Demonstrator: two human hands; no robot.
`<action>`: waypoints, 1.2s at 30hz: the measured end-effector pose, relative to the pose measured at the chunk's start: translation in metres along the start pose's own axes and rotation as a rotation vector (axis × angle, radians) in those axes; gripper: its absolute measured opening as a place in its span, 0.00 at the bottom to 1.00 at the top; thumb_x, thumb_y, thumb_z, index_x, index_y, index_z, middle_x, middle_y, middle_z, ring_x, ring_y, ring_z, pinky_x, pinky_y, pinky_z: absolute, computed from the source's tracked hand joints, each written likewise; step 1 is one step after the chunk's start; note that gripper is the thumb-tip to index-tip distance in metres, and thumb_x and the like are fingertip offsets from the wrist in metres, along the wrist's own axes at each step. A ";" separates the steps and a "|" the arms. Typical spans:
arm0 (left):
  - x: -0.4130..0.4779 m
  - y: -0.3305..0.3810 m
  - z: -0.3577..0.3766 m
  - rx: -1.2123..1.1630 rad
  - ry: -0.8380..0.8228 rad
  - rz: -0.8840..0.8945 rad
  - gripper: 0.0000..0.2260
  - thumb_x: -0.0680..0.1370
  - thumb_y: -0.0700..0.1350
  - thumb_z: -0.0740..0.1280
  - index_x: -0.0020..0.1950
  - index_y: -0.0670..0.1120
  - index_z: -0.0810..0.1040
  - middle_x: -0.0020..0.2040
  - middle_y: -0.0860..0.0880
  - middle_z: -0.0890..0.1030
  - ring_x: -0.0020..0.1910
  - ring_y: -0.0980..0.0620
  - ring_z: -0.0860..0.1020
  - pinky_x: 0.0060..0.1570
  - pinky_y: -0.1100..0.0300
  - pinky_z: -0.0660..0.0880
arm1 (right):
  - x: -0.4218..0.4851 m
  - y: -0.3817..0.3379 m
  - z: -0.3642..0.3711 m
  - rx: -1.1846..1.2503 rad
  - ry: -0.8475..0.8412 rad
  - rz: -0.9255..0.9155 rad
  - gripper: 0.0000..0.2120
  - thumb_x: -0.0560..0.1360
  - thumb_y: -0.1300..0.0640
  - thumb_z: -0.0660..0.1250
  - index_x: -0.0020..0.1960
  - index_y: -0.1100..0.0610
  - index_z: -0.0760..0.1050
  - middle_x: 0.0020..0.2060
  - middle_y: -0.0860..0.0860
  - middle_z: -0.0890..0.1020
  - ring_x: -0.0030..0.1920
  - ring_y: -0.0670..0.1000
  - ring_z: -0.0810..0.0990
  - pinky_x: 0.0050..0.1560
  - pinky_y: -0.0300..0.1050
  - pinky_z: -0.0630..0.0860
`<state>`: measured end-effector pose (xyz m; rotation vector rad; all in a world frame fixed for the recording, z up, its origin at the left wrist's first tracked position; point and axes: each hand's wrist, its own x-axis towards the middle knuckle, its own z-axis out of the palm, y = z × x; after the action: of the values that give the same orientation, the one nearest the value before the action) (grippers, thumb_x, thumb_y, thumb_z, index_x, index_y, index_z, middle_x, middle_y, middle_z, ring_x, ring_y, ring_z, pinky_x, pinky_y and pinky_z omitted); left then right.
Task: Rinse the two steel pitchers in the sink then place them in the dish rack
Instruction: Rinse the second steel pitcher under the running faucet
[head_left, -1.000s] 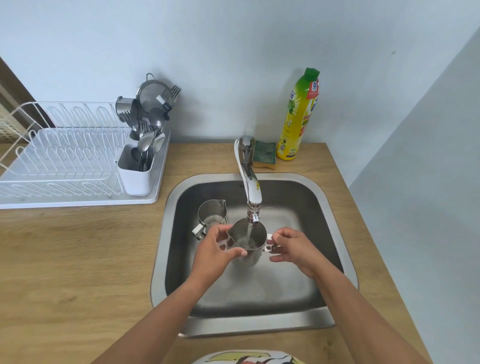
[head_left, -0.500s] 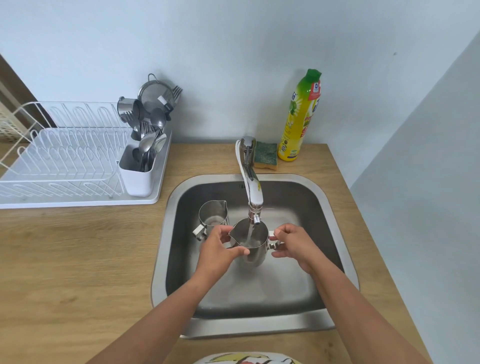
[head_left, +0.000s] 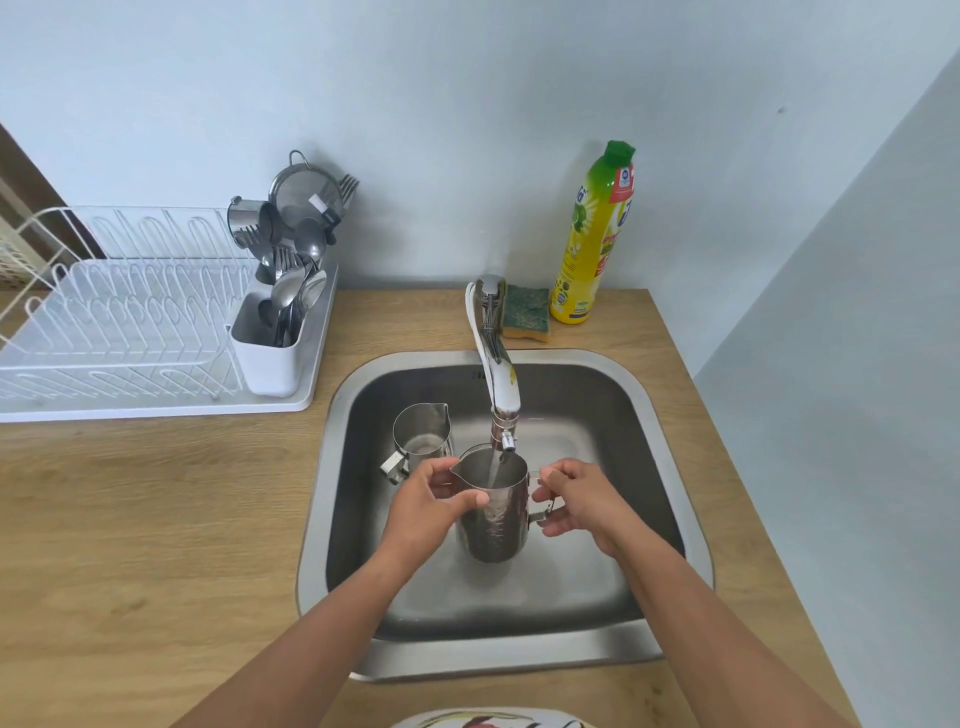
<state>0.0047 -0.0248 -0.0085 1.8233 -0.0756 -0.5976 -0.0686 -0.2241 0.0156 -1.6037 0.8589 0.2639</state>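
Though both pitchers must end there, rack (head_left: 130, 306): white wire, on the table (head_left: 130, 519) at 10 o'clock from the sink. It holds no pitcher yet, only a cup (head_left: 265, 358) of cutlery at its right end.
Sink (head_left: 623, 441): steel basin set into the table, so rinse water drains away.
Second pitcher (head_left: 421, 434): upright on the sink floor at 10 o'clock, handle toward 7 o'clock. It sits clear of the stream, probably waiting its turn.
Left hand (head_left: 426, 512): fingers curled round the pitcher's body below the spout, thumb across the near side. This likely steadies the weight as it fills.
Pitcher (head_left: 491, 525): mid-sink, upright, spout at 9 o'clock, handle at 3 o'clock, mouth right under the tap so water lands inside. Whether it rests on the sink floor I cannot tell.
Tap (head_left: 501, 384): reaches in from 12 o'clock; a thin stream falls into the pitcher.
Right hand (head_left: 582, 506): pinches the handle with curled fingers, a grip that suits tipping the water out.
Stage: first rinse under way, by my reading; nothing racked.
Sponge (head_left: 527, 312), bottle (head_left: 592, 239): at 1 o'clock behind the sink, untouched.
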 end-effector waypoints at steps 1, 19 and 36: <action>0.001 -0.001 -0.001 -0.017 -0.005 -0.018 0.25 0.66 0.44 0.80 0.60 0.47 0.78 0.52 0.51 0.85 0.53 0.54 0.82 0.57 0.58 0.78 | -0.002 0.000 0.001 -0.023 0.008 0.000 0.10 0.82 0.53 0.60 0.52 0.59 0.75 0.45 0.57 0.82 0.34 0.59 0.80 0.34 0.48 0.82; 0.002 0.001 -0.005 -0.142 -0.129 -0.391 0.19 0.74 0.57 0.72 0.52 0.41 0.80 0.43 0.39 0.85 0.33 0.46 0.83 0.31 0.55 0.80 | -0.008 0.001 0.010 -0.202 0.035 0.080 0.15 0.81 0.52 0.60 0.50 0.62 0.78 0.27 0.54 0.80 0.19 0.50 0.76 0.18 0.38 0.66; 0.007 0.003 0.001 -0.335 -0.241 -0.391 0.25 0.69 0.42 0.78 0.63 0.42 0.74 0.48 0.41 0.85 0.42 0.46 0.83 0.40 0.52 0.82 | -0.008 0.005 0.008 -0.224 0.074 0.071 0.20 0.78 0.40 0.58 0.47 0.55 0.76 0.31 0.52 0.80 0.28 0.52 0.80 0.25 0.40 0.72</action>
<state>0.0108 -0.0285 -0.0085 1.4402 0.2132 -1.0392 -0.0751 -0.2137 0.0153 -1.8019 0.9712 0.3638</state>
